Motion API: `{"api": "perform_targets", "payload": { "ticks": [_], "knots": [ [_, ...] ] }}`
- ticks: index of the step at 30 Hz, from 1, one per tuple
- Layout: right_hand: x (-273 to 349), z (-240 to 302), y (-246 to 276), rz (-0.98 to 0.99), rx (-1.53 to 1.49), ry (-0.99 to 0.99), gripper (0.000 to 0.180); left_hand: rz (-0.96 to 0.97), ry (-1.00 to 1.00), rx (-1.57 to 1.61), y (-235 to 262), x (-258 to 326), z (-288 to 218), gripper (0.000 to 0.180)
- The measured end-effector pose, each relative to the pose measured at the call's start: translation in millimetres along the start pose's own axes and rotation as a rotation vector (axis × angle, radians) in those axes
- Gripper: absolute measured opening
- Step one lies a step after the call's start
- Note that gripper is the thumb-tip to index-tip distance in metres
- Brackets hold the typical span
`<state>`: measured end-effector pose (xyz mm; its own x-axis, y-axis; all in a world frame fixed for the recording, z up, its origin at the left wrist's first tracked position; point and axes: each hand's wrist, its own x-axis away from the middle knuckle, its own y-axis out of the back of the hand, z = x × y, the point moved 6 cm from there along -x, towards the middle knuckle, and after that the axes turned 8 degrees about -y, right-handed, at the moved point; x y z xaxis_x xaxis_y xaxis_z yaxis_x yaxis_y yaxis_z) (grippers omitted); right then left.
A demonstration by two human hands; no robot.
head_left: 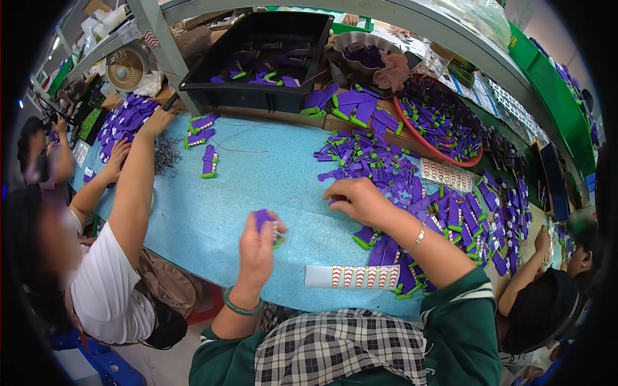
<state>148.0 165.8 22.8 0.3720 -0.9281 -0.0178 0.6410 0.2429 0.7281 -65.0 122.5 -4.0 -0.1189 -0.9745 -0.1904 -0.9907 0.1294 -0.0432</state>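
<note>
Hands at a blue textured table strewn with purple toy parts.
Left hand (256, 248) grips a small glossy purple plastic piece (264, 220), long axis running near to far; right hand (360, 201), fingers curled, reaches into the purple-and-green pile (386, 174); its grasp cannot be told.

A white sticker sheet (353, 276) with red-and-white curved stickers lies flat at the near table edge, its right end under purple pieces. A second such sheet (445, 174) rests further right (partly buried). A red-striped label (151, 39) hangs on the shelf post.
</note>
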Motion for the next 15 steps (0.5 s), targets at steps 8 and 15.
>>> {"api": "perform_targets", "payload": {
  "ticks": [8,15],
  "knots": [
    [80,14,-16,-0.052,-0.839,-0.17,0.009,0.34,0.408,0.652,-80,31,23,0.017],
    [103,18,-34,-0.168,-0.968,-0.35,0.012,0.24,0.114,0.276,-82,34,8,0.011]
  ]
}}
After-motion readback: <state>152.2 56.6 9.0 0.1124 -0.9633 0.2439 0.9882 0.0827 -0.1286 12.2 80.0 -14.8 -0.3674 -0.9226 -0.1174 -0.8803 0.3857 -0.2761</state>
